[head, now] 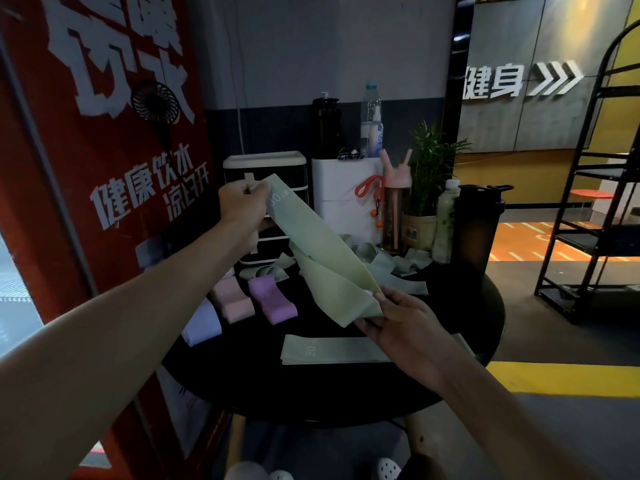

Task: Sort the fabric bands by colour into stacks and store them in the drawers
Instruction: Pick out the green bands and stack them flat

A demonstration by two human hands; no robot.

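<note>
A pale green fabric band [322, 251] marked "30 LB" is stretched slantwise above the round black table [311, 382]. My left hand [242, 202] pinches its upper end and my right hand [398, 323] pinches its lower end. Flat on the table below lies another green band [332, 349]. Several loose green bands [388, 268] lie tangled further back. At the left sit a purple stack [273, 301], a pink stack [232, 297] and a white stack [202, 323]. The black-and-white drawer unit [266, 168] stands behind my left hand.
A white box [341, 195], a pink bottle [394, 206], a potted plant [427, 188], a pale bottle [445, 220] and a dark shaker [476, 230] crowd the table's back. A red panel [104, 168] stands left, a black rack [595, 202] right.
</note>
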